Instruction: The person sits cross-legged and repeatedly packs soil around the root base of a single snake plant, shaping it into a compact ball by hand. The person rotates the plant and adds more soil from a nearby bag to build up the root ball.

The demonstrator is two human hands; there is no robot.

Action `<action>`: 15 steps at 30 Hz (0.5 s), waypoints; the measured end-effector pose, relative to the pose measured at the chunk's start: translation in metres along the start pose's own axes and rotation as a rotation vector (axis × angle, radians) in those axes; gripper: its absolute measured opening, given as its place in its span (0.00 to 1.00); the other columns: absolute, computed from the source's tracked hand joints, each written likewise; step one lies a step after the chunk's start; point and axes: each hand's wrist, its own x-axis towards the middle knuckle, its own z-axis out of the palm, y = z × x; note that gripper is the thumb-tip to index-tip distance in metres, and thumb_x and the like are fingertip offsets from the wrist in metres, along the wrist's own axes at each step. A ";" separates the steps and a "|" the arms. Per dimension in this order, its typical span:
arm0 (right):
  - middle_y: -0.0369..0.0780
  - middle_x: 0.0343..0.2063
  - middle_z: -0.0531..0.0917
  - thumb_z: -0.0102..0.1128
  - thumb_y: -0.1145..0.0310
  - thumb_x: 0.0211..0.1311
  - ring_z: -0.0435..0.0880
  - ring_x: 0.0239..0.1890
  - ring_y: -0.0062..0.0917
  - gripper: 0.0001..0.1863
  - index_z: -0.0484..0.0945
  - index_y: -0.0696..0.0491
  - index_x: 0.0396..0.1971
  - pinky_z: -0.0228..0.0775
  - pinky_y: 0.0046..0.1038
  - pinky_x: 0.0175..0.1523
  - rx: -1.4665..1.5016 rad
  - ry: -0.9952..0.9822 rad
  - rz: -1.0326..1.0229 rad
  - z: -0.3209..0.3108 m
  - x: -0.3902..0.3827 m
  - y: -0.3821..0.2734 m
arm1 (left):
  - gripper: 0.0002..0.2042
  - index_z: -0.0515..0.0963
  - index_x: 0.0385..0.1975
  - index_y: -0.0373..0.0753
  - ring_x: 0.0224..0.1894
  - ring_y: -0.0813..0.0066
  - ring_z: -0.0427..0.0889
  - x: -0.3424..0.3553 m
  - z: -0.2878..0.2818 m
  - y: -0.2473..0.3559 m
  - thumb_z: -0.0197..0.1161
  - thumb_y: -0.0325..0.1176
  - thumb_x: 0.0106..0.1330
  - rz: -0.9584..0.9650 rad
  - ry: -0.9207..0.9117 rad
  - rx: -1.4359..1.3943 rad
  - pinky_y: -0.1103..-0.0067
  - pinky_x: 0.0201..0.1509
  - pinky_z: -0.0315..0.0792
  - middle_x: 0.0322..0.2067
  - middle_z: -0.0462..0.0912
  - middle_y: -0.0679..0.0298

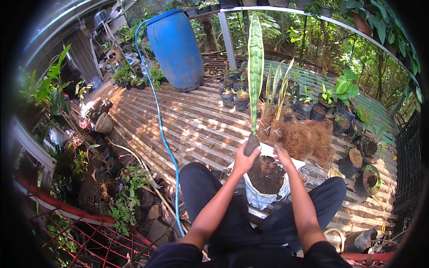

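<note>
My left hand (245, 159) grips the soil-covered base of a tall, stiff, green banded plant leaf (255, 67) and holds it upright above a white sack of dark soil (267, 176). The sack stands between my knees. My right hand (282, 156) rests on the sack's far rim, fingers touching the white edge and the soil, right beside the plant's root clump.
Brown fibrous husk (308, 138) lies behind the sack. Several small black pots with seedlings (308, 107) stand along the slatted wooden deck (187, 125). A blue barrel (175, 47) stands at the back, and a blue hose (164, 138) runs across the deck. Plants and a red fence (89, 232) sit left.
</note>
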 end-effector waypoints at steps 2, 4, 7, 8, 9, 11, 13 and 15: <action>0.42 0.51 0.79 0.52 0.35 0.66 0.79 0.43 0.27 0.39 0.73 0.58 0.56 0.76 0.35 0.45 -0.104 -0.089 0.116 0.001 0.017 0.039 | 0.23 0.79 0.46 0.28 0.40 0.74 0.83 0.003 -0.005 0.000 0.70 0.44 0.64 0.003 0.029 0.011 0.75 0.48 0.76 0.37 0.86 0.58; 0.44 0.54 0.78 0.56 0.35 0.64 0.80 0.47 0.31 0.40 0.73 0.59 0.57 0.77 0.38 0.46 -0.260 -0.002 0.226 0.009 0.022 0.069 | 0.22 0.79 0.46 0.29 0.39 0.74 0.83 0.004 -0.010 0.000 0.69 0.44 0.64 -0.022 0.038 0.004 0.75 0.48 0.75 0.37 0.86 0.58; 0.52 0.63 0.72 0.61 0.32 0.56 0.72 0.64 0.45 0.50 0.69 0.64 0.62 0.66 0.40 0.66 -0.553 -0.115 0.025 0.010 0.012 0.094 | 0.22 0.79 0.46 0.29 0.39 0.75 0.83 0.007 -0.016 -0.005 0.69 0.44 0.64 -0.048 0.079 -0.022 0.75 0.47 0.75 0.36 0.86 0.58; 0.54 0.66 0.69 0.61 0.32 0.55 0.68 0.68 0.47 0.52 0.67 0.64 0.64 0.61 0.39 0.70 -0.594 -0.124 0.001 0.011 0.006 0.101 | 0.22 0.79 0.46 0.29 0.39 0.75 0.83 0.007 -0.017 -0.007 0.69 0.44 0.64 -0.056 0.097 -0.033 0.75 0.47 0.75 0.35 0.86 0.57; 0.53 0.68 0.66 0.60 0.32 0.56 0.64 0.70 0.48 0.51 0.66 0.62 0.66 0.59 0.40 0.71 -0.716 -0.091 0.001 0.016 0.003 0.107 | 0.23 0.79 0.47 0.28 0.39 0.74 0.84 0.008 -0.019 -0.009 0.69 0.44 0.64 -0.063 0.099 -0.035 0.75 0.48 0.75 0.35 0.86 0.56; 0.53 0.71 0.61 0.56 0.33 0.58 0.58 0.73 0.49 0.50 0.62 0.58 0.70 0.53 0.43 0.74 -0.914 -0.022 -0.004 0.027 -0.007 0.125 | 0.24 0.78 0.48 0.27 0.39 0.73 0.84 0.010 -0.021 -0.014 0.69 0.45 0.64 -0.054 0.157 -0.003 0.75 0.48 0.75 0.36 0.86 0.56; 0.51 0.73 0.55 0.55 0.31 0.58 0.51 0.75 0.49 0.52 0.58 0.57 0.71 0.50 0.45 0.75 -0.981 -0.096 -0.045 0.032 -0.012 0.143 | 0.25 0.78 0.49 0.26 0.39 0.72 0.84 0.013 -0.024 -0.017 0.69 0.45 0.64 -0.046 0.204 0.042 0.75 0.48 0.75 0.37 0.87 0.55; 0.51 0.75 0.52 0.51 0.30 0.61 0.44 0.77 0.48 0.52 0.57 0.57 0.72 0.44 0.48 0.77 -1.103 -0.151 -0.036 0.035 -0.016 0.160 | 0.26 0.78 0.49 0.25 0.40 0.71 0.84 0.014 -0.026 -0.017 0.69 0.46 0.64 -0.079 0.235 0.102 0.74 0.49 0.75 0.37 0.87 0.54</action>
